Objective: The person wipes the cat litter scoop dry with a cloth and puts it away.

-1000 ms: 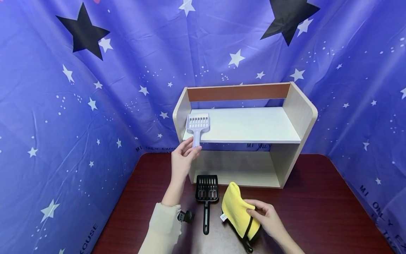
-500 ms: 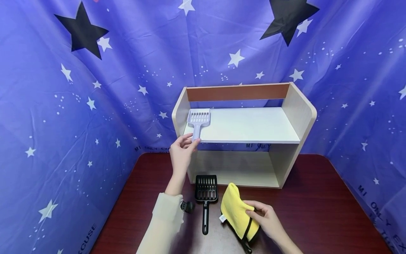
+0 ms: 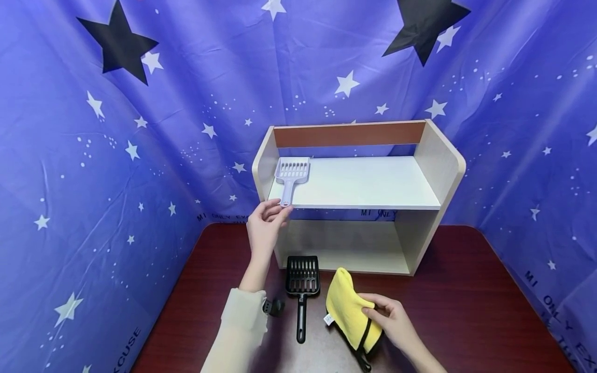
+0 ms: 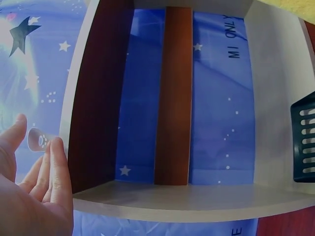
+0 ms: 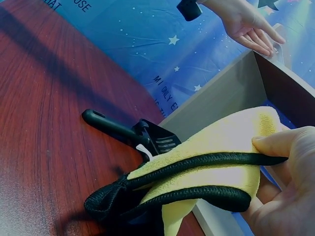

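A pale lavender litter scoop [image 3: 292,172] lies on the upper shelf [image 3: 368,181] at its left end, its handle reaching the front edge. My left hand [image 3: 265,228] is at the handle's end, fingers extended beside it. In the left wrist view the thumb stands apart from the scoop handle [image 4: 39,140]. With thumb and fingers, my right hand [image 3: 394,321] pinches a folded yellow cloth [image 3: 347,305] with black edging. The cloth's black loop [image 5: 106,201] and white tag show in the right wrist view. Between the hands, a black litter scoop [image 3: 302,282] lies on the table.
The two-tier wooden shelf unit [image 3: 448,155] stands at the back of the dark red table [image 3: 480,311]. Its lower board [image 3: 354,246] is just behind the black scoop. A blue starry curtain [image 3: 186,129] surrounds the table.
The lavender scoop has come down flat on the upper shelf, and my left fingers have loosened from its handle. My right hand and the yellow cloth have stayed in place.
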Motion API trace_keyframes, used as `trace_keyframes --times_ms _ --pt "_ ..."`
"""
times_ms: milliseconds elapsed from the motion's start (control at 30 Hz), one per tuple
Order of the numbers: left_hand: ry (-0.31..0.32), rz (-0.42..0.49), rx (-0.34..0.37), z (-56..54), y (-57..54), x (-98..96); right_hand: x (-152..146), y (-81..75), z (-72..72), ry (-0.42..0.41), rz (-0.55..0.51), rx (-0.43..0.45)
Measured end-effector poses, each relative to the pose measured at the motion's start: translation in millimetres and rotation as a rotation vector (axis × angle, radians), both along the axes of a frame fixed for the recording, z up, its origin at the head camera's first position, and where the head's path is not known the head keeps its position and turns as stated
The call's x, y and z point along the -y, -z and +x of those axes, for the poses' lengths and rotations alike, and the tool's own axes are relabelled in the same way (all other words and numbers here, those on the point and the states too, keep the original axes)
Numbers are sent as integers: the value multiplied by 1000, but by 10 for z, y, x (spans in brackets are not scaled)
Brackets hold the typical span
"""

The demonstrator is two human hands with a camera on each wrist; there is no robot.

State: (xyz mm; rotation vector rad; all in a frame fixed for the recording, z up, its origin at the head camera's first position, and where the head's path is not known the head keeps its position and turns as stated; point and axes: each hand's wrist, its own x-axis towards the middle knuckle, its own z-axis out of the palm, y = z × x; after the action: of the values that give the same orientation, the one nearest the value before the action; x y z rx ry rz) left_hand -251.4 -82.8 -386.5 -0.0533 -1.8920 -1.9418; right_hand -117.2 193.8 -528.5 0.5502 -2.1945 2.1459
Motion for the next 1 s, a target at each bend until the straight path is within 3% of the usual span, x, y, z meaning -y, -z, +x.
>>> trace_keyframes --times_ms 200,367,833,1000 --pt "12 -9 -6 132 136 45 -12 13 -2 30 37 -8" --pt "16 -16 19 217 341 108 -37 19 -9 38 52 -2" --pt "-21 -97 185 485 1076 274 -55 23 1 27 51 16" --pt "-5 -161 293 674 1177 286 -64 25 8 15 39 31"
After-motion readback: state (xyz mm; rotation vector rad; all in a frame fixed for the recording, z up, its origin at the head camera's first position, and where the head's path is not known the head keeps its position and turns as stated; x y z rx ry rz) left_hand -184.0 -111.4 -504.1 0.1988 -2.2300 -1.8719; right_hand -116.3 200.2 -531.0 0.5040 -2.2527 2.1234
